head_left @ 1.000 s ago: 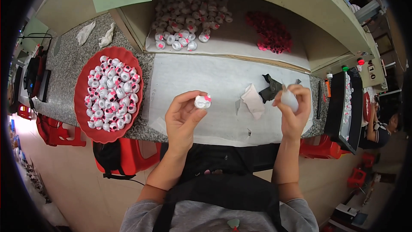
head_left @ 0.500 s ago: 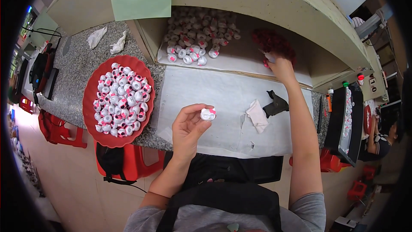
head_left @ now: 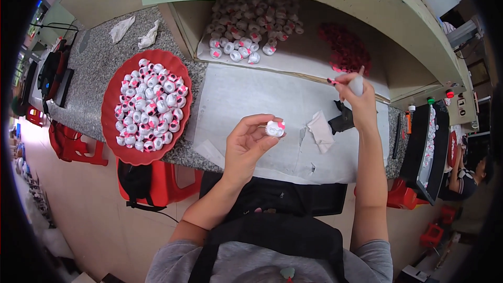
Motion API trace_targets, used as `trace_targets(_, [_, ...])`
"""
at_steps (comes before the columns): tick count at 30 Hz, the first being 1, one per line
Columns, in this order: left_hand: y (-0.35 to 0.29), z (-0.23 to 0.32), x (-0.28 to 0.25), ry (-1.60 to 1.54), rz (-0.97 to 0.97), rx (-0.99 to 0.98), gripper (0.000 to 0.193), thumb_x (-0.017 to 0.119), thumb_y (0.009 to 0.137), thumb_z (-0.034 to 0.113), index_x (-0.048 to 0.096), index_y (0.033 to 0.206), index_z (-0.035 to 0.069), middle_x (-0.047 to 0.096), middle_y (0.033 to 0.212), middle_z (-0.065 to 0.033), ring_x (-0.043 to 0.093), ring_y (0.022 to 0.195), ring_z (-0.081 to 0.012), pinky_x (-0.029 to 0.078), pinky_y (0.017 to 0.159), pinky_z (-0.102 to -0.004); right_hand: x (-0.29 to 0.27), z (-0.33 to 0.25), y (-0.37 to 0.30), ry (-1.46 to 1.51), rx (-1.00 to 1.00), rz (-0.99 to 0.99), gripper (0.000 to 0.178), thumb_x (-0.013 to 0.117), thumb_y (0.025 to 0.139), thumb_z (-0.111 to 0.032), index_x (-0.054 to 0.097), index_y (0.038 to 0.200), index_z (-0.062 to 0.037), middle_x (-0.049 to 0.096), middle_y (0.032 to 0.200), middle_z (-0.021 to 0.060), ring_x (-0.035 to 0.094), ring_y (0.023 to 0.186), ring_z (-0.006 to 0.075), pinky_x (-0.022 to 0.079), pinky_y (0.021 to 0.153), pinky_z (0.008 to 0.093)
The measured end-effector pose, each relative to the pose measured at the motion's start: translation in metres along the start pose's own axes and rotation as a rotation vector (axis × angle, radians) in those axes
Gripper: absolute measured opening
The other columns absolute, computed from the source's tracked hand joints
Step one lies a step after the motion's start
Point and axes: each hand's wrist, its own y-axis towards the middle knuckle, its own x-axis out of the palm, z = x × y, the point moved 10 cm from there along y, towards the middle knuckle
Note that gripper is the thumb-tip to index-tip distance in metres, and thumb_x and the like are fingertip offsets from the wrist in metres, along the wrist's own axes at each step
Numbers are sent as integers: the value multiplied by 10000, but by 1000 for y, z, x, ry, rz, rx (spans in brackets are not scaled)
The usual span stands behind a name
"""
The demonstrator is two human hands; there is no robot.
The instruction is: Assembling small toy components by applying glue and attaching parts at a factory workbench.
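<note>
My left hand [head_left: 246, 147] pinches a small white figurine head [head_left: 275, 129] with a pink spot on it, above the white sheet on the worktop. My right hand [head_left: 359, 99] is raised in front of the shelf opening. A tiny pink-and-black piece [head_left: 331, 81] sits at its fingertips, and a whitish tube [head_left: 357, 85] is tucked in the same hand. Just beyond lies a heap of dark pink pieces [head_left: 343, 47] inside the compartment. To the left, a red scalloped bowl [head_left: 112, 139] holds many white heads with pink and black parts.
More white heads [head_left: 251, 26] are piled inside the compartment at the left. A pale cloth [head_left: 320, 132] and a black scrap [head_left: 341, 119] lie on the white sheet [head_left: 225, 91]. Crumpled tissues [head_left: 121, 29] rest behind the bowl. A black tray [head_left: 427, 152] stands at the right.
My right hand has drawn back from the pink heap toward me, with a small pink-and-black piece now at its fingertips. The left hand, still pinching the head, sits slightly farther right.
</note>
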Motion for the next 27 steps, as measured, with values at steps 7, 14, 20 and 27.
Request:
trace_targets(7, [-6, -1, 21, 164, -117, 63, 324, 543, 693, -60, 442, 999, -19, 497, 1000, -142, 500, 911, -177, 422, 762, -280, 52, -6, -95, 544, 67, -147, 92, 565, 637, 70, 533, 706, 19, 543, 714, 83, 479, 577, 98, 378, 492, 203])
trace_targets(14, [-16, 10, 40, 502, -202, 229, 281, 539, 682, -75, 498, 955, -24, 510, 989, -155, 499, 920, -196, 413, 767, -269, 64, -12, -113, 538, 62, -199, 95, 606, 648, 33, 540, 712, 9, 553, 715, 74, 513, 650, 111, 405, 570, 211])
trace_targets(20, [-19, 15, 54, 673, -259, 317, 300, 568, 635, -84, 529, 924, -16, 542, 938, -148, 504, 915, -224, 410, 758, -287, 57, -10, -112, 507, 64, -160, 91, 593, 651, 43, 540, 715, 7, 554, 717, 68, 514, 670, 111, 402, 617, 220])
trace_targets(27, [-19, 4, 52, 397, -299, 183, 286, 568, 665, -61, 512, 941, -10, 512, 985, -177, 508, 908, -217, 415, 757, -284, 55, -11, -117, 428, 30, -115, 132, 591, 637, 63, 535, 740, 3, 544, 713, 58, 505, 675, 107, 396, 619, 216])
